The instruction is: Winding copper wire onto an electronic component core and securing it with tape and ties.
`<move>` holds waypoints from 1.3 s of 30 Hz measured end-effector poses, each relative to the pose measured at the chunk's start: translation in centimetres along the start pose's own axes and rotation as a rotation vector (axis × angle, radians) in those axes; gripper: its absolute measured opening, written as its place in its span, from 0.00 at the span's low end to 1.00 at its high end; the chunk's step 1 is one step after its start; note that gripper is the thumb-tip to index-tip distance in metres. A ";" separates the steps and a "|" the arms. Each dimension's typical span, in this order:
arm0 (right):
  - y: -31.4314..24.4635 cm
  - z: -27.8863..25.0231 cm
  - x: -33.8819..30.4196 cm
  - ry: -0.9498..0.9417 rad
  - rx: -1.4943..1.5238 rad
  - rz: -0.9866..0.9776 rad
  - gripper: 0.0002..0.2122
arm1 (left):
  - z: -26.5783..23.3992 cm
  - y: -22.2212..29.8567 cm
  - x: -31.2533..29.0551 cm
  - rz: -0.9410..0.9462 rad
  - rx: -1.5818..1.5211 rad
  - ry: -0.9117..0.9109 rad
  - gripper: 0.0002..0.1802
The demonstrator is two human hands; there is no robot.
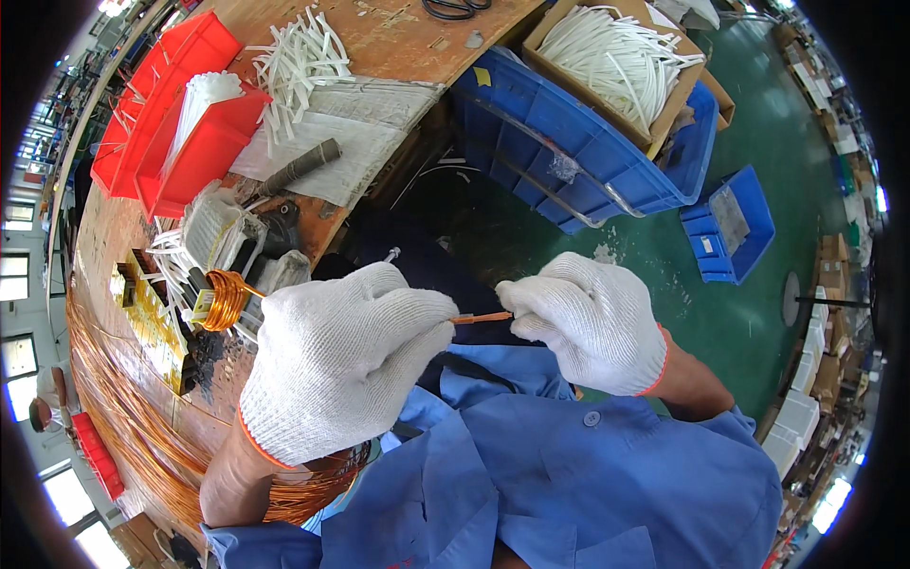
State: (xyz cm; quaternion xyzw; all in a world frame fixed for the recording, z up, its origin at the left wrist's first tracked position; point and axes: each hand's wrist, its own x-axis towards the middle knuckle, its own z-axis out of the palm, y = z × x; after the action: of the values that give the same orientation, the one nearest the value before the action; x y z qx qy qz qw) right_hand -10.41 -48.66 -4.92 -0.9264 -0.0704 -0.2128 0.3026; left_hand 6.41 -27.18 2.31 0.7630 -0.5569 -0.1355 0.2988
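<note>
Both my hands wear white knitted gloves with orange cuffs and are held in front of my blue jacket. My left hand (346, 356) is closed in a pinch on a short length of copper-coloured wire (482, 318). The wire points right, to the fingertips of my right hand (590, 322), which are pinched around its far end; the very tip is hidden there. Behind my left hand a small coil of copper wire (226, 300) sits on the bench, and one strand runs from it to the back of the glove.
Red bins (204, 142) and white sleeving pieces (303, 62) lie on the wooden bench (398, 38). A dark wrapped rod (299, 168) rests near its edge. Long copper wires (133, 408) spread at left. Blue crates (578, 156) and a carton of white tubes (616, 57) stand right.
</note>
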 end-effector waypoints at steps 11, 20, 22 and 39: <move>0.1 0.5 0.4 -0.008 0.035 -0.026 0.15 | 0.0 0.0 0.1 0.002 0.001 -0.007 0.10; -0.5 0.2 1.0 -0.051 0.038 -0.025 0.17 | 0.1 -0.4 -0.2 0.042 0.035 0.010 0.11; -0.5 0.0 1.1 -0.064 0.032 -0.037 0.18 | 0.1 -0.3 -0.2 0.026 0.034 0.011 0.11; -1.7 2.0 1.4 0.106 0.273 0.227 0.33 | 0.3 -0.2 -0.2 0.056 0.111 0.019 0.09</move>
State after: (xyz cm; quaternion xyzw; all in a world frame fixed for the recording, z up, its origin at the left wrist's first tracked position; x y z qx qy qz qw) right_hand -8.87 -46.14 -4.90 -0.8662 0.0222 -0.2142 0.4510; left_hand 6.31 -27.01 1.90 0.7636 -0.5821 -0.0887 0.2649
